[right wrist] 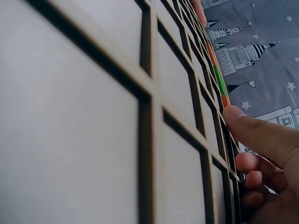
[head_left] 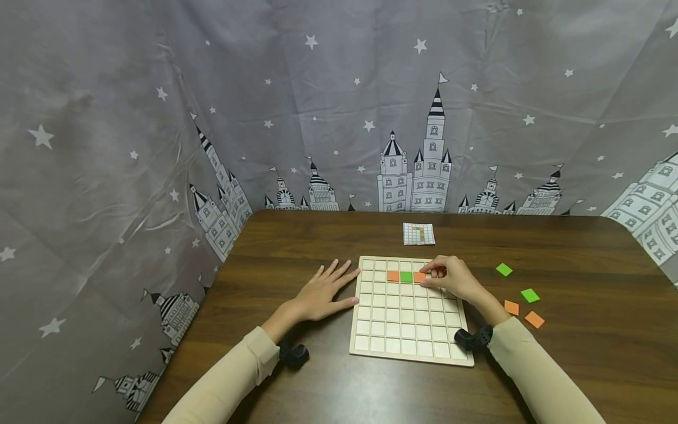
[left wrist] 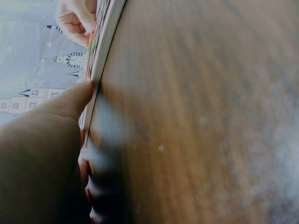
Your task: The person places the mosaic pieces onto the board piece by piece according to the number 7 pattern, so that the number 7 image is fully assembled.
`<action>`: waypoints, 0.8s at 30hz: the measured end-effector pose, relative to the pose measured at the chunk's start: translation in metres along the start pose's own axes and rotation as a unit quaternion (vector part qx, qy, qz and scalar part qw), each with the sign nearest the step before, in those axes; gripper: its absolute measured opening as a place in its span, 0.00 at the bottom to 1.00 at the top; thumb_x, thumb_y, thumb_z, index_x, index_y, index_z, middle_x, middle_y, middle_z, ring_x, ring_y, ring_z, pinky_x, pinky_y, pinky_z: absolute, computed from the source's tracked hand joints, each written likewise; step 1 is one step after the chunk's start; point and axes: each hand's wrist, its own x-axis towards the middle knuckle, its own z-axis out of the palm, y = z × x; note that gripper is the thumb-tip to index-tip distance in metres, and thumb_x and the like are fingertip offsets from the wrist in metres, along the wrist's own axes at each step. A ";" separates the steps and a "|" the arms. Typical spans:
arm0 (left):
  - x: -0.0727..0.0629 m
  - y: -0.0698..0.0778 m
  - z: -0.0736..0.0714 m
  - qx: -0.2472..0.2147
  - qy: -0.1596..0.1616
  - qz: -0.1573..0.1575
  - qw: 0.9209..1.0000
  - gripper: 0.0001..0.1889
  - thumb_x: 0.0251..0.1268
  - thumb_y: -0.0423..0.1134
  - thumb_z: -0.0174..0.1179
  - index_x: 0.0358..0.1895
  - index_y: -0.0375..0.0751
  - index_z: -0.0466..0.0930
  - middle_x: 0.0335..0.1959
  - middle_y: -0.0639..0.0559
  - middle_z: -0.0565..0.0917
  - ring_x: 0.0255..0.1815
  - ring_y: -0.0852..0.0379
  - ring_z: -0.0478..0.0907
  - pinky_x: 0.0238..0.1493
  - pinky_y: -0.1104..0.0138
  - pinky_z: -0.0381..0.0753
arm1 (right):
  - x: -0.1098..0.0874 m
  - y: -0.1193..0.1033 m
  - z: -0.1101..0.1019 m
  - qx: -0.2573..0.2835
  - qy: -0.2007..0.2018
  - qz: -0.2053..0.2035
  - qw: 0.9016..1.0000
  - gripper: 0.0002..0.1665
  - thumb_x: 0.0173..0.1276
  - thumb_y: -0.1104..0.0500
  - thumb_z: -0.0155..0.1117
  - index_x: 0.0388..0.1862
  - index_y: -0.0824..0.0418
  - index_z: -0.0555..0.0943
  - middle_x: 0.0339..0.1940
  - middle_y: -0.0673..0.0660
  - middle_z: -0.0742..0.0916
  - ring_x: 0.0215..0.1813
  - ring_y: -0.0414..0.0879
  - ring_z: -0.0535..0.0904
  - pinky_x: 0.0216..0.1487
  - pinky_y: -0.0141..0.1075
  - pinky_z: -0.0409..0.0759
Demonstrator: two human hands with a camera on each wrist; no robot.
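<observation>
A pale wooden grid board point(head_left: 408, 315) lies on the table, its square cells framed by raised ridges. Along its second row from the back sit an orange tile point(head_left: 392, 275), a green tile point(head_left: 405, 277) and another orange tile point(head_left: 419, 277). My right hand point(head_left: 450, 277) pinches that last orange tile at its right side with thumb and fingers; the thumb point(right wrist: 254, 128) lies right at its edge in the right wrist view. With fingers spread, my left hand point(head_left: 323, 294) rests on the table, thumb and fingertips against the board's left edge.
A small printed card point(head_left: 418, 234) with a coloured grid pattern lies behind the board. To the right are loose green tiles point(head_left: 504, 269) and orange tiles point(head_left: 534, 319). A grey curtain point(head_left: 339, 106) with castles and stars hangs behind the wooden table point(head_left: 593, 265).
</observation>
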 end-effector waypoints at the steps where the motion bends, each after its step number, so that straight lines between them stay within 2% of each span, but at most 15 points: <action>1: 0.000 0.000 0.000 -0.001 0.000 0.000 1.000 0.40 0.73 0.68 0.44 0.82 0.57 0.47 0.81 0.48 0.47 0.81 0.42 0.38 0.75 0.44 0.38 | 0.000 0.000 0.000 0.001 -0.001 0.001 1.000 0.14 0.59 0.66 0.76 0.44 0.69 0.87 0.26 0.53 0.77 0.28 0.46 0.67 0.28 0.32 0.64; 8: -0.001 0.002 -0.002 -0.002 -0.001 -0.001 1.000 0.40 0.73 0.67 0.44 0.82 0.56 0.48 0.81 0.48 0.47 0.80 0.42 0.38 0.75 0.43 0.38 | 0.000 0.000 0.000 0.004 -0.002 -0.004 1.000 0.15 0.59 0.64 0.76 0.44 0.69 0.87 0.27 0.53 0.78 0.28 0.45 0.68 0.28 0.32 0.65; 15: 0.000 0.002 -0.002 -0.002 0.000 -0.001 1.000 0.39 0.73 0.67 0.44 0.82 0.57 0.48 0.81 0.48 0.47 0.81 0.42 0.38 0.75 0.43 0.38 | -0.002 -0.001 -0.006 0.035 0.007 -0.007 0.999 0.17 0.59 0.65 0.76 0.46 0.71 0.86 0.29 0.55 0.80 0.29 0.44 0.70 0.28 0.30 0.68; 24: -0.001 0.001 -0.001 -0.003 -0.001 -0.003 1.000 0.40 0.73 0.67 0.44 0.82 0.57 0.47 0.81 0.48 0.47 0.81 0.41 0.38 0.75 0.43 0.38 | -0.013 -0.010 -0.021 0.047 0.020 0.002 0.999 0.18 0.61 0.62 0.75 0.49 0.69 0.86 0.29 0.55 0.80 0.29 0.44 0.70 0.28 0.31 0.70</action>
